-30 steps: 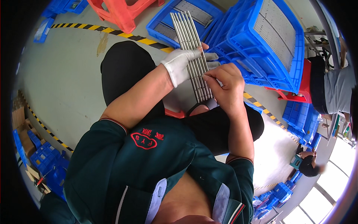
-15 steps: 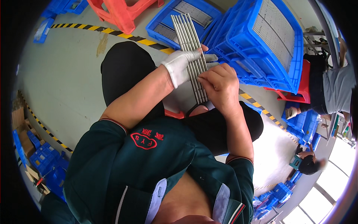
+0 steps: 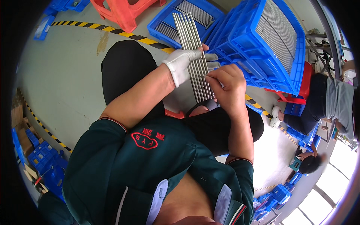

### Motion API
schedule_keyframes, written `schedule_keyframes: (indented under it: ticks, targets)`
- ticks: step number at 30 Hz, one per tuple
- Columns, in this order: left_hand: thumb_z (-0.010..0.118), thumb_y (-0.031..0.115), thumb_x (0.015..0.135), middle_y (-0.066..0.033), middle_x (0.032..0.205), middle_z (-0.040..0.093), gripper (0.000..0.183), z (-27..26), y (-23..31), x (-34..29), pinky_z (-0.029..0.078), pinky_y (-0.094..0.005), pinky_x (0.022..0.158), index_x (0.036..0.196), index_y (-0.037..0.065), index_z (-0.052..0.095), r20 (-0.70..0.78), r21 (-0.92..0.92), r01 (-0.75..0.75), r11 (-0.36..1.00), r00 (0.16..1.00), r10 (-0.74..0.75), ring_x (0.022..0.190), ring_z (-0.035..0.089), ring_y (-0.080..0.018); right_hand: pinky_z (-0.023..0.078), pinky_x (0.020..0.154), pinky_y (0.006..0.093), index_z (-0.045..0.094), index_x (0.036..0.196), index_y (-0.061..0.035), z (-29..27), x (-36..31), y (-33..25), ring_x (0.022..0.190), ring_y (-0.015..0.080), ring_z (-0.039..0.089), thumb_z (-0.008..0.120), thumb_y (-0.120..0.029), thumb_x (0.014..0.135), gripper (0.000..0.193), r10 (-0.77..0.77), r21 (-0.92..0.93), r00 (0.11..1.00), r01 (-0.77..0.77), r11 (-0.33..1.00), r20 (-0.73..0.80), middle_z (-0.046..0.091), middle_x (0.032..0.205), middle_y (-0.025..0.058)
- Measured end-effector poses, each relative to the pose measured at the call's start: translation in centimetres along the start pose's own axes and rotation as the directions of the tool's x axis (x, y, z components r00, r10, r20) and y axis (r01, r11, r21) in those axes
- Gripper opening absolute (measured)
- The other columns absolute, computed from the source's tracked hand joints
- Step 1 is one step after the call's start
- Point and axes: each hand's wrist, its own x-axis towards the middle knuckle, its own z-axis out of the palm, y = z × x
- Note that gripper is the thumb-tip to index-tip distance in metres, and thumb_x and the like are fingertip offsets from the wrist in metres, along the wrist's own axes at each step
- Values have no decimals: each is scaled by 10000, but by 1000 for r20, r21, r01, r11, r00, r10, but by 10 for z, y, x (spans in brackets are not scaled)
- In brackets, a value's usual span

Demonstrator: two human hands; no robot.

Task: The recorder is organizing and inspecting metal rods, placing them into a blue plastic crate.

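A flat row of several slim metal rods [image 3: 199, 73] slants in front of me, above my knees. My left hand [image 3: 180, 64], in a white glove with bare thumb and fingertip skin showing, is closed around the row at its middle, the thumb lying across the top. At the row's right edge, my bare right hand [image 3: 229, 84] pinches with thumb and forefinger against the outermost rod. Its other fingers are curled in. The rods' lower ends reach down to near my right knee.
Beyond the rods lies a blue tray [image 3: 153, 29] with more rods. Right of it, stacked blue crates [image 3: 243, 41] hold a top layer of rods. A red stool [image 3: 122, 17] is at the far left, another red stool [image 3: 305, 84] by the crates. A person [image 3: 313, 101] stands at right.
My right hand has shifted slightly right along with its pinch, to the row's outer edge. The left hand keeps its hold. The person at right has stepped closer to the striped floor line.
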Motion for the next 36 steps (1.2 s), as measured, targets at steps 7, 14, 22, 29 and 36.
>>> schedule_keyframes:
  ticks: [7, 14, 22, 29, 36]
  targets:
    - [485, 158, 948, -92, 893, 619, 198, -8, -5, 7, 554, -338, 719, 1098, 50, 555, -4, 62, -14, 998, 1000, 14, 817, 641, -200, 406, 631, 345, 657, 699, -73, 5, 3, -6, 682, 229, 540, 720, -65, 609, 110, -132, -176, 991, 136, 975, 35, 588, 676, 27]
    - [465, 142, 951, -166, 1031, 604, 198, 0, -2, 1, 553, -402, 807, 1106, 37, 530, -59, 20, 12, 1000, 998, -11, 931, 634, -272, 405, 607, 331, 653, 710, -52, -4, 3, -5, 663, 229, 531, 706, -38, 638, 90, -35, -11, 999, 35, 999, -34, 579, 665, 48]
    - [447, 126, 952, -227, 1137, 560, 211, -8, -5, 8, 521, -451, 882, 1134, 29, 492, -4, -23, 18, 1000, 1000, -18, 1030, 597, -344, 407, 611, 334, 648, 714, -43, -1, 0, 2, 677, 238, 533, 708, -44, 652, 87, 3, -33, 1000, -3, 999, -10, 579, 679, 62]
    - [454, 126, 951, -194, 1051, 609, 190, -20, -12, 17, 536, -411, 837, 1099, 38, 532, -40, 84, -10, 996, 999, 13, 977, 622, -296, 400, 648, 341, 647, 711, -84, 2, 1, -8, 702, 229, 537, 717, -60, 618, 119, -127, -190, 990, 135, 973, 56, 587, 709, 28]
    - [462, 125, 949, -185, 1049, 603, 186, -13, -11, 13, 543, -408, 820, 1100, 43, 533, -90, 74, -24, 997, 995, 31, 969, 624, -290, 403, 634, 341, 646, 709, -66, -4, 2, -3, 687, 231, 538, 709, -52, 633, 100, -88, -128, 996, 88, 988, 3, 591, 693, 38]
